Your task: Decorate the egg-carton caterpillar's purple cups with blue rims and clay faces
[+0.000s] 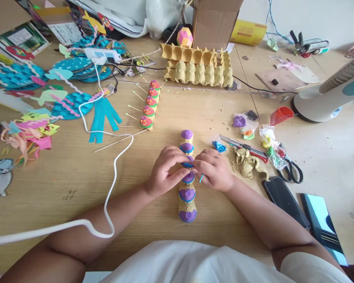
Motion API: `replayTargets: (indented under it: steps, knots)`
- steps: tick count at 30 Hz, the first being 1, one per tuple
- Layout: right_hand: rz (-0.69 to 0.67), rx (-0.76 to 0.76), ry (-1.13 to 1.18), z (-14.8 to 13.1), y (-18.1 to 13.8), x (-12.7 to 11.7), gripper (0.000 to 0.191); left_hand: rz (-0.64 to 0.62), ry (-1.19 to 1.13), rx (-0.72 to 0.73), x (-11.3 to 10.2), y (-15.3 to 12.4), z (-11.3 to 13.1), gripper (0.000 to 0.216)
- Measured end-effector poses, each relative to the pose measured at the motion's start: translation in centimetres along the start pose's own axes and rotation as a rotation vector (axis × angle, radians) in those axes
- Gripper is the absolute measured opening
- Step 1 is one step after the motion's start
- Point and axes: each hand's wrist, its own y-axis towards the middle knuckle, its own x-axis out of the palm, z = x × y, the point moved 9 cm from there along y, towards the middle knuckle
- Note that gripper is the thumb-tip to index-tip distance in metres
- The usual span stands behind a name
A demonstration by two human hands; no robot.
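A strip of egg-carton cups [187, 192] with purple and blue clay on its bumps lies lengthwise in front of me. My left hand [164, 172] and my right hand [214, 169] meet over its middle, fingers pinched together on a thin blue clay strip [201, 177] laid around one bump. A short end of the strip sticks out under my right fingers. A second carton strip [149, 106], painted red and green with toothpicks stuck in its side, lies farther back to the left.
A white cable [106, 196] snakes across the left. Blue and pink paper cut-outs [32, 102] fill the far left. Egg cartons [199, 65] and a box stand behind. Clay bags [244, 125], a knife, scissors [292, 171], two phones [286, 202] and a fan [330, 98] lie right.
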Motion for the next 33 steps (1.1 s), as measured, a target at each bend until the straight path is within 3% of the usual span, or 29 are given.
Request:
replayTargets:
  steps: [2, 10, 13, 18, 25, 30, 33]
  knots:
    - [0.002, 0.022, 0.012, 0.2, -0.1, 0.0, 0.018, 0.004, 0.013, -0.004, -0.1, 0.0, 0.0, 0.023]
    - [0.015, 0.050, 0.016, 0.7, 0.0, -0.1, 0.029, 0.049, 0.034, 0.015, -0.4, 0.1, 0.4, 0.004]
    - [0.042, 0.087, 0.001, 1.1, -0.1, -0.2, 0.031, 0.060, 0.036, -0.021, -0.4, 0.0, 0.1, 0.006]
    - [0.080, 0.021, 0.048, 0.4, -0.2, -0.1, 0.036, 0.051, 0.023, -0.054, -0.2, -0.1, -0.5, 0.011]
    - [0.151, 0.026, 0.194, 0.3, 0.1, -0.7, 0.020, 0.030, -0.062, -0.081, -0.1, -0.4, -0.7, 0.018]
    - [0.157, 0.115, 0.234, 1.0, 0.4, -1.0, 0.005, 0.048, -0.053, -0.127, -0.3, -0.5, -1.0, 0.022]
    - [0.144, 0.132, 0.266, 1.2, 0.4, -0.9, 0.007, 0.057, -0.039, -0.145, -0.3, -0.6, -1.2, 0.023]
